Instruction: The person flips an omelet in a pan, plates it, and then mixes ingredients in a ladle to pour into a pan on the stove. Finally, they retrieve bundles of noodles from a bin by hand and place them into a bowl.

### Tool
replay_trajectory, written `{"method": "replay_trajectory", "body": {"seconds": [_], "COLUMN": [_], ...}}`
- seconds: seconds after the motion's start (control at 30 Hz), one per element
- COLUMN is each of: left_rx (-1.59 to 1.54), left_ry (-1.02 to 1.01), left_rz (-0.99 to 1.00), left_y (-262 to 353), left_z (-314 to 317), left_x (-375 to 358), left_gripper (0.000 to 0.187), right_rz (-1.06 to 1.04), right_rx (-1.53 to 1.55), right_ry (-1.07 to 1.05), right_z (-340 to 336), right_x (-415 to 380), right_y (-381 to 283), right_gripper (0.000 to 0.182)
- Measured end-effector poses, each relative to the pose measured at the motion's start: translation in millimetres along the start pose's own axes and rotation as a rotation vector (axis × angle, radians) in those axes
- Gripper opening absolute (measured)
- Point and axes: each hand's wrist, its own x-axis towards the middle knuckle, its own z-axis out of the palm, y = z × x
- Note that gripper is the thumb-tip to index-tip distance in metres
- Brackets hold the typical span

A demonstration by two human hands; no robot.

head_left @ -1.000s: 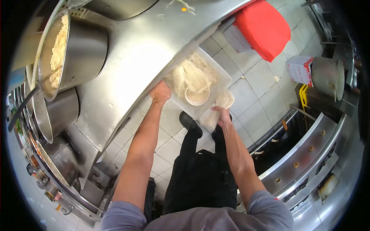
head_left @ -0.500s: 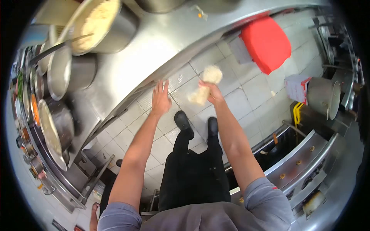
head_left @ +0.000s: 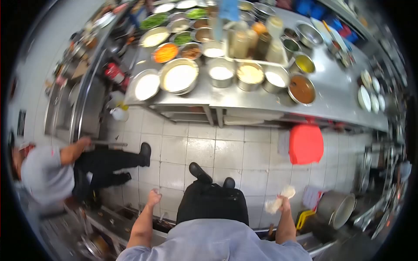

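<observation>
My right hand is out to the right above the floor, closed around an off-white crumpled bundle that looks like a cloth. The bundle bulges out on both sides of the fist. On the other side, my left hand hangs low over the tiles with its fingers curled in and nothing seen in them. Neither hand touches the counter.
Across the floor runs a steel counter with bowls, pots and a bottle tray. Below it is a red-covered stool or bin. A large pot stands at right. Another person works at left.
My view has swung toward the counter and the co-worker. Both hands have come lower and wider apart. The left fingers, spread before, are now curled; the right still holds the bundle.
</observation>
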Motion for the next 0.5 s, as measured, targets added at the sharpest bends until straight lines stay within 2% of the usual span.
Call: {"method": "replay_trajectory", "body": {"seconds": [0.1,0.2,0.27,0.37,0.43,0.5], "left_rx": [-0.166,-0.314,-0.336,-0.384,-0.4,-0.438], "left_ry": [-0.02,0.023,0.021,-0.004,-0.021,-0.015], "left_rz": [-0.125,-0.206,-0.245,-0.297,-0.351,-0.387], "left_y": [-52.9,-74.7,-85.8,-124.7,-137.0,-156.5], "left_z": [17.4,37.2,42.0,63.1,54.0,44.5], "left_x": [-45.1,-68.1,-80.4,-75.4,-77.2,-72.0], "left_gripper": [0.047,0.049,0.05,0.051,0.053,0.054], "right_rz": [0.037,-0.198,-0.323,-0.441,-0.532,-0.698], "right_rx": [-0.091,-0.364,-0.554,-0.838,-0.989,-1.188], "right_ry": [-0.084,-0.152,-0.218,-0.317,-0.412,-0.627], "right_z": [-9.2,50.3,110.6,244.1,328.6,413.7], "right_x": [14.4,1.9,-13.1,-70.9,-97.4,-120.3], "right_y": [-15.3,-50.3,-65.2,-83.1,-80.3,-68.0], "right_gripper": [0.034,0.029,0.027,0.025,0.025,0.022]}}
